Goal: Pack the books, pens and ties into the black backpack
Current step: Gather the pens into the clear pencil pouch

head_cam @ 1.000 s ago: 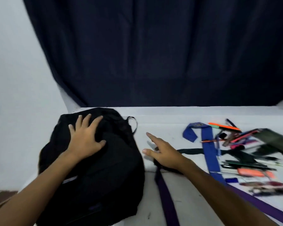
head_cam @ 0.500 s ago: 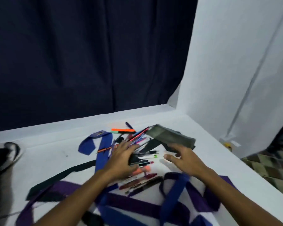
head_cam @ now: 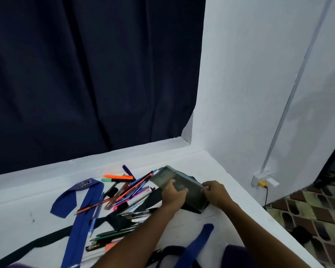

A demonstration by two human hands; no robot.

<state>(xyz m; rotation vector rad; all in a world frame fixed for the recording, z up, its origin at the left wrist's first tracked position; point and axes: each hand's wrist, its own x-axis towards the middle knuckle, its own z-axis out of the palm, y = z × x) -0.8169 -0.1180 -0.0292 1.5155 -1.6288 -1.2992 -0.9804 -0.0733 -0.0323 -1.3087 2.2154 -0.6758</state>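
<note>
We see both hands on a grey-green book [head_cam: 179, 182] that lies near the far right corner of the white desk [head_cam: 37, 192]. The left hand [head_cam: 173, 192] has its grip curled over the book's near left side, and the right hand [head_cam: 216, 192] pinches its right edge. Just left of the book, a heap of pens [head_cam: 128, 192] spreads toward the middle of the desk, with an orange marker [head_cam: 120, 176] at its far side. A blue tie [head_cam: 79, 213] runs from the middle toward the near edge, and another blue tie [head_cam: 195, 246] lies at the near edge. The backpack is out of view.
</note>
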